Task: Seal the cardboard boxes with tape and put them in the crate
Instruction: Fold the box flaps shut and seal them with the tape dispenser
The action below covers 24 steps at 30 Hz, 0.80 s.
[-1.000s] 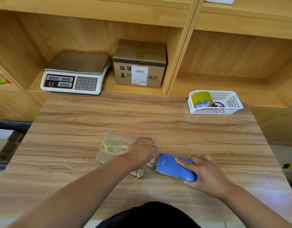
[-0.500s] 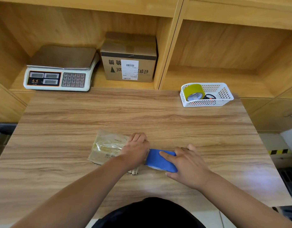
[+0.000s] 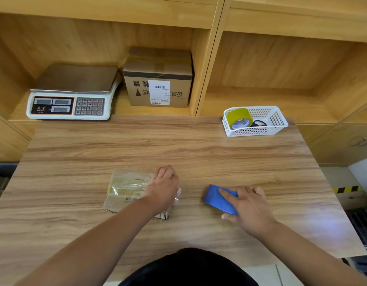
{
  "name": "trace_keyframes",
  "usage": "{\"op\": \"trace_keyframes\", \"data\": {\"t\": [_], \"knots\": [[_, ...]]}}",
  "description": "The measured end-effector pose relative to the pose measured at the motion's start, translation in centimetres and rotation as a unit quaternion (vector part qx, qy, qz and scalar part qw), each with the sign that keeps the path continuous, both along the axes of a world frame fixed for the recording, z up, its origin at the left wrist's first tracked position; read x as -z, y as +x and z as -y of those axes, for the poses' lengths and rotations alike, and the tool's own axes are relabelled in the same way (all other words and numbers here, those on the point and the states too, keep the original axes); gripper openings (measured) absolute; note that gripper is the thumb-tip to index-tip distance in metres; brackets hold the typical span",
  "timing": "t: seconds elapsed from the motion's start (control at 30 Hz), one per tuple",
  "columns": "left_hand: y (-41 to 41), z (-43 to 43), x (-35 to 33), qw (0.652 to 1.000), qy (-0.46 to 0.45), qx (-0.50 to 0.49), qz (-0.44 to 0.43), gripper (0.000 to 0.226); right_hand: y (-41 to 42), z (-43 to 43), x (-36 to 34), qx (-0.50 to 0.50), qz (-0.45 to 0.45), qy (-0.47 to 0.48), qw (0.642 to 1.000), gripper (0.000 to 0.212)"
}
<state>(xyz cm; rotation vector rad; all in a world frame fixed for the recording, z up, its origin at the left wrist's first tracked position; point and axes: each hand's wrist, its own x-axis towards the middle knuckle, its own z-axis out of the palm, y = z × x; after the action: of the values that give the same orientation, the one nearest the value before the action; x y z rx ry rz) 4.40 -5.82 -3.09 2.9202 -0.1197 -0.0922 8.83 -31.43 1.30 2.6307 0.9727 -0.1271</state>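
The left grip (image 3: 162, 189) holds taped box (image 3: 124, 188); right grip (image 3: 250, 209) clasps blue dispenser (image 3: 216, 200)

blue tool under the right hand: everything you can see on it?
The blue tool looks like smooth blue plastic, oblong, with no legible markings. It lies flat on the wooden table, its long axis slanting from far-left to near-right. The right hand holds it, index finger along its top and thumb at its near side, hiding its right end. Nothing else visibly touches it.
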Motion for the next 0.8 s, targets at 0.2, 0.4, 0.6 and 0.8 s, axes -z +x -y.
{"op": "trace_keyframes", "data": {"t": [0.2, 0.4, 0.6, 0.8], "knots": [[0.0, -0.5, 0.3, 0.996, -0.089, -0.006, 0.013, 0.022, 1.0, 0.4, 3.6, 0.054, 0.115, 0.122, 0.984, 0.050], [-0.1, -0.8, 0.4, 0.987, -0.163, -0.008, 0.016, 0.017, 2.0, -1.1, 6.7, 0.107, 0.121, 0.171, 0.972, 0.080], [0.0, -0.7, 0.5, 0.978, -0.205, -0.028, 0.006, 0.016, 2.1, -1.4, 8.9, 0.110, 0.103, 0.175, 0.973, 0.074], [0.1, -0.9, 0.7, 0.972, -0.231, -0.044, -0.010, 0.021, 1.6, -4.1, 8.5, 0.161, 0.110, 0.272, 0.942, 0.044]]}}
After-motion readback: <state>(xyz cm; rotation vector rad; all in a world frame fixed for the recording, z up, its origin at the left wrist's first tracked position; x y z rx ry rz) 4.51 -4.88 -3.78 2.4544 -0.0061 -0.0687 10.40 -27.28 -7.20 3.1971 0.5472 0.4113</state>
